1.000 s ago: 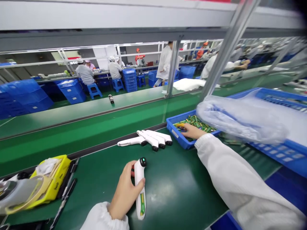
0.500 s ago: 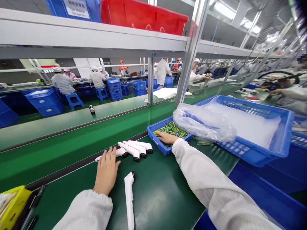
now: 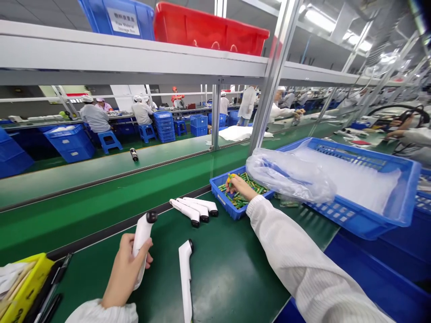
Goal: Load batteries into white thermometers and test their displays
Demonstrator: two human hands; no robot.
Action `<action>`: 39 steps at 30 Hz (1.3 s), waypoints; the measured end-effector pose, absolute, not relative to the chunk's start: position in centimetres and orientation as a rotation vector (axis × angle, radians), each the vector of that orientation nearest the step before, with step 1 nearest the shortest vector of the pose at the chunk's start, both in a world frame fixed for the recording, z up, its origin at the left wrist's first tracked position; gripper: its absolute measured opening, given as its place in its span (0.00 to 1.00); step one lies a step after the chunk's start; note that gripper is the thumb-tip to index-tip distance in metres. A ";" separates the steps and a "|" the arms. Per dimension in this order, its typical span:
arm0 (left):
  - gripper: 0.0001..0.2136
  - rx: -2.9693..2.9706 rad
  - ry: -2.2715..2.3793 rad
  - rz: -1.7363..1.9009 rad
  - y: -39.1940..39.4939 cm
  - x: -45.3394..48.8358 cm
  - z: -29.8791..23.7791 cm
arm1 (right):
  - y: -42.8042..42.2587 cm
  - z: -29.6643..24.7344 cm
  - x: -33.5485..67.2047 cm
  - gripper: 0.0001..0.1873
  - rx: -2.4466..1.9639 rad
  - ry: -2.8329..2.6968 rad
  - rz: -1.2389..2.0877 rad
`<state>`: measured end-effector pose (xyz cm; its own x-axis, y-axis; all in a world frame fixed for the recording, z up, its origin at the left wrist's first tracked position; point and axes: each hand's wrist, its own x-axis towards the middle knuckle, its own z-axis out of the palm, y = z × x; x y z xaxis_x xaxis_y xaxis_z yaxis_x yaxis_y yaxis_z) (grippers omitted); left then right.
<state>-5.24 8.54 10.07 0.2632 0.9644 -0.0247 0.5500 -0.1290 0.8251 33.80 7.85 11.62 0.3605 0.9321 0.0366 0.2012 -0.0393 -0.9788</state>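
I see a big green table (image 3: 235, 273) on my screen, with a blue crate (image 3: 409, 190) at the right. A clear bag (image 3: 289, 175) droops over the crate's near left corner, next to a small blue tray (image 3: 232, 211). My right hand (image 3: 242, 187) is in that tray with bent fingers; I can't tell if they grip anything. My left hand (image 3: 126, 264) is wrapped around a white gadget (image 3: 143, 231), black end up. Another gadget (image 3: 185, 269) lies between my arms, and three more (image 3: 195, 208) lie bunched near the tray. Little green batteries (image 3: 240, 199) fill the tray.
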 end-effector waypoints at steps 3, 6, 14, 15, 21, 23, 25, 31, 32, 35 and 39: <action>0.20 1.244 1.131 0.878 6.7 -6.4 10.2 | 7.0 12.7 32.1 0.13 -1.290 -1.012 0.862; 0.17 1.047 1.000 0.866 4.9 -6.6 10.0 | 6.0 13.6 28.9 0.14 -1.111 -0.999 0.922; 0.24 0.987 0.960 0.949 3.7 -6.4 9.8 | 3.9 12.4 19.0 0.20 -0.891 -1.087 1.225; 0.27 0.982 0.927 0.958 3.7 -6.5 9.9 | 3.6 12.0 18.0 0.19 -0.867 -1.105 1.287; 0.43 0.935 0.734 0.987 3.4 -6.3 9.9 | 1.4 10.2 13.4 0.17 -0.928 -1.267 1.385; 0.43 0.919 0.706 0.988 3.1 -6.0 9.8 | 0.5 9.8 12.4 0.17 -1.042 -1.361 1.276; 0.42 0.908 0.684 1.002 2.8 -5.7 9.5 | -0.4 9.6 11.7 0.17 -1.188 -1.555 1.018; 0.36 0.926 0.659 1.041 2.3 -5.4 8.5 | -1.3 9.7 10.7 0.21 -1.331 -2.007 0.093; 0.35 0.931 0.671 1.039 2.3 -5.4 8.5 | -1.1 9.8 10.6 0.21 -1.302 -2.057 0.022; 0.35 0.925 0.717 1.036 2.4 -5.5 8.9 | -0.7 10.1 10.7 0.21 -1.172 -2.147 -0.002; 0.32 0.859 0.771 1.034 2.4 -5.7 10.0 | -0.4 10.3 11.2 0.23 -1.126 -2.180 0.163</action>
